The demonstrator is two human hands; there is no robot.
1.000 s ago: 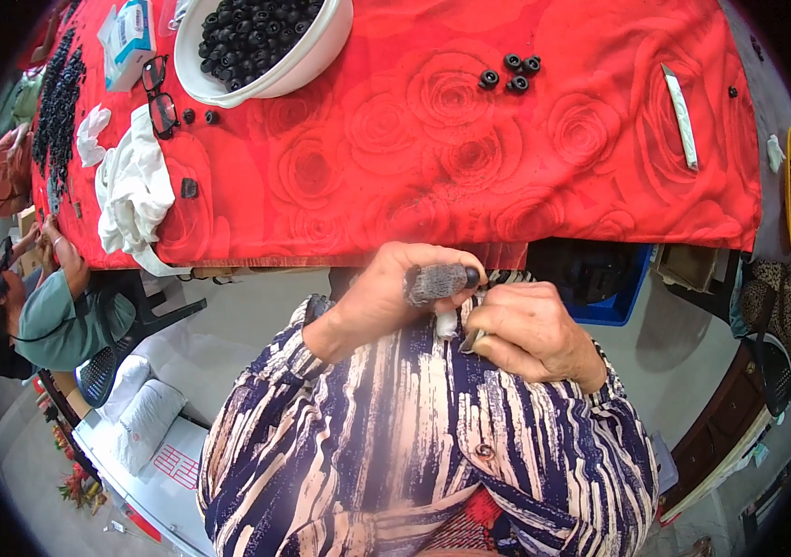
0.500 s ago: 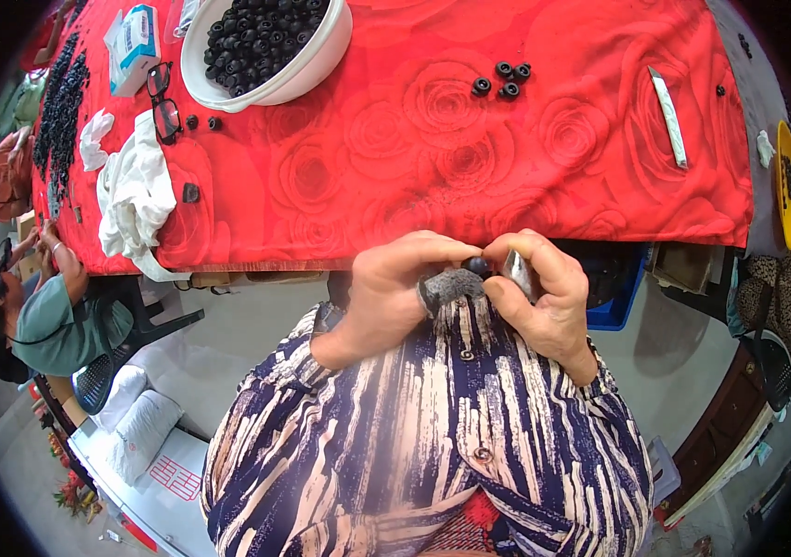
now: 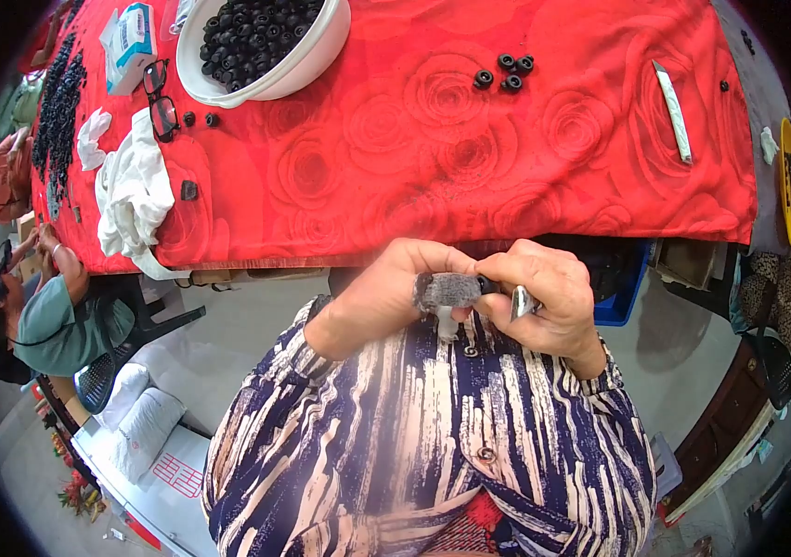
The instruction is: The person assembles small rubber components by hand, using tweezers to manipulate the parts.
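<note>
My left hand (image 3: 377,297) and my right hand (image 3: 549,292) meet just off the table's near edge, in front of my striped shirt. Between their fingertips is a small round black part (image 3: 486,284), mostly covered by the fingers. A worn grey fabric sleeve (image 3: 451,291) wraps one digit of my left hand, and a bit of white material hangs below it. Tucked in my right hand is a short silvery tool (image 3: 523,303), perhaps a wrapped blade; its edge is hard to make out. Fingers of both hands are closed.
A white bowl (image 3: 317,63) full of round black parts stands on the red tablecloth (image 3: 368,186). Several black parts (image 3: 510,74) lie to its right, near a white-wrapped stick (image 3: 672,111). Glasses (image 3: 163,113), a tissue pack (image 3: 129,48) and white cloth (image 3: 133,200) lie left. Co-workers sit at far left.
Both hands have sunk slightly and turned. The black part is now more hidden by the right fingers, and the silvery tool has tilted in my right hand.
</note>
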